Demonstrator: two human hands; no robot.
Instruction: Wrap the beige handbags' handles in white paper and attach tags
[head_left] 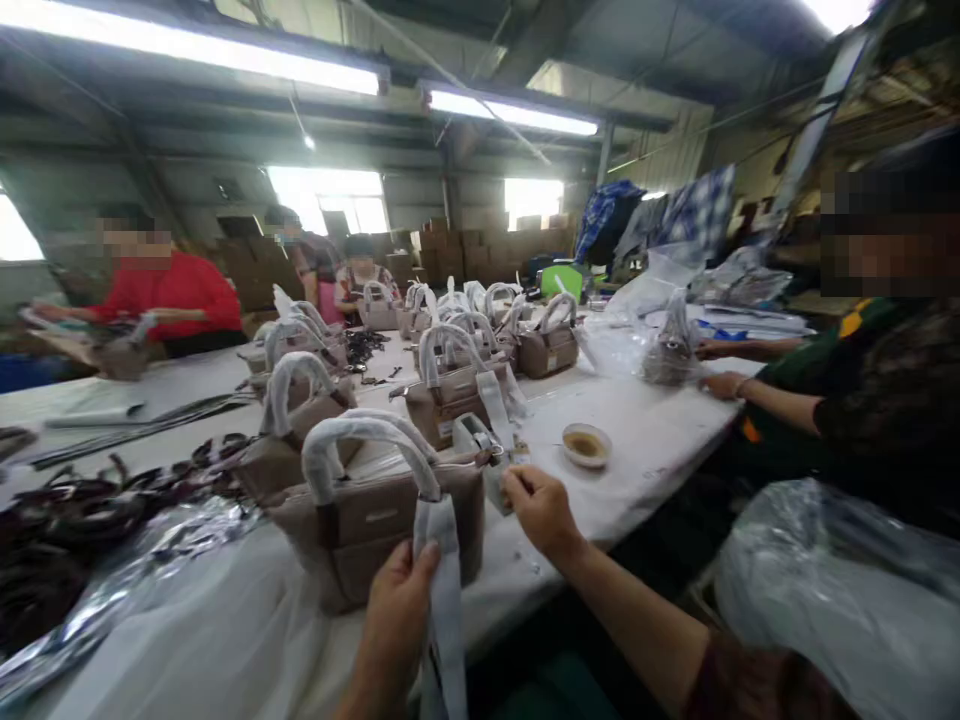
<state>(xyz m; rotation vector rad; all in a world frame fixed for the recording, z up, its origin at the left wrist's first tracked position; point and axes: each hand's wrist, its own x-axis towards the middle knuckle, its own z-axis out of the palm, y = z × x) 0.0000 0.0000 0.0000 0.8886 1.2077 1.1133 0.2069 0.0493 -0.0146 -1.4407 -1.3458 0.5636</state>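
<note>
Head view: a heap of dark straps [67,510] lies loose at the left of the white surface [180,385]. The nearest handbag [375,530] stands at the front edge, its handles already wrapped in white. The left hand [397,610] has its grip pinched on a white-wrapped strap [448,570] hanging before that bag. The right hand [540,510] pinches the strap's upper end by the bag's side, so wrapping here looks nearly finished. More wrapped bags [457,380] wait behind, and a small bowl [586,444] sits to the right.

Long white table [660,425] runs down a dim workshop, strip lights [517,115] glowing overhead, bright windows [330,195] behind stacked cardboard boxes [480,250].
</note>
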